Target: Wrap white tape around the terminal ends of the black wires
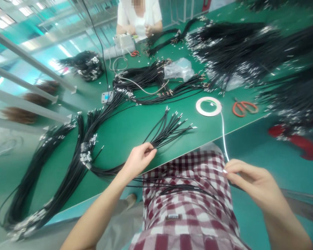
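My left hand (141, 158) is closed around a bundle of thin black cables (169, 133) near the table's front edge. The bundle's loose ends, with small metallic tips, fan out beyond my fingers. To the right, my right hand (246, 175) pinches the free end of a narrow white tape (223, 137). That tape runs up over the table edge to a flat white tape roll (208, 106) lying on the table. A few more black cables (187, 187) lie across my checkered apron (187, 215), below my left hand.
Long black cable bundles (70, 173) curve over the green table (125, 135) at left. Orange-handled scissors (244, 107) lie right of the roll. Large cable piles (240, 45) cover the far right. Across the table sits a person (139, 21). Metal posts (28, 100) stand at left.
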The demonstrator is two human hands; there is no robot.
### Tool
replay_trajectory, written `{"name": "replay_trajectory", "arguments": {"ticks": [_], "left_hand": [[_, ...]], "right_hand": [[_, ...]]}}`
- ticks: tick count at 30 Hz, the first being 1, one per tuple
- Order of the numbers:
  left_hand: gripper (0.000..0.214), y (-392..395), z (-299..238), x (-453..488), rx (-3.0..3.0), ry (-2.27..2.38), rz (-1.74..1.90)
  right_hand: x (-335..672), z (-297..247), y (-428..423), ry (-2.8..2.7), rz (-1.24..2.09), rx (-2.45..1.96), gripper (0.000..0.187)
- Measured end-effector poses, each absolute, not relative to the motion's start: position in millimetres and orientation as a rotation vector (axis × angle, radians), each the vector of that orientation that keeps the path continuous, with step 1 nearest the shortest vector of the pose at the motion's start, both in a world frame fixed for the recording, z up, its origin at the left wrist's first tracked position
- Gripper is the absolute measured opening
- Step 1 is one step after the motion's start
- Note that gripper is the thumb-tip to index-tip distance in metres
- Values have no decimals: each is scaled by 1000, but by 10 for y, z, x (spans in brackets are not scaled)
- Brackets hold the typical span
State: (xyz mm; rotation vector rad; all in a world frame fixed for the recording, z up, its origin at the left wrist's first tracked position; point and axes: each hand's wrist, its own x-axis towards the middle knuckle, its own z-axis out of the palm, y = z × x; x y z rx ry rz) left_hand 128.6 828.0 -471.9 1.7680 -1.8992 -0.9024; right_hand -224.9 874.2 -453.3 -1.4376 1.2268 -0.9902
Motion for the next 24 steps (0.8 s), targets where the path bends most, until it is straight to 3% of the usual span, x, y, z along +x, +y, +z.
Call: {"name": "replay_trajectory", "arguments": {"ticks": [5,12,16,24], "left_hand": [[22,8031,-4670,914,1591,-1910,-1125],[17,8166,-4319,193,1090,-1800,-1775],[35,8269,-4328,-52,978,-1594,-2087],[34,8539,-4572,-16,1156,-1113,-2169]], "right_hand": [[-2279,-4563,8766,1225,-1004,-1405,12],[-2313,-4645,8790,1359,-1025,-1322,14],[-2307,-4683,8784,1373,-982,-1335,16],[-2313,-4722,8764,1360,-880,-1408,15]]}}
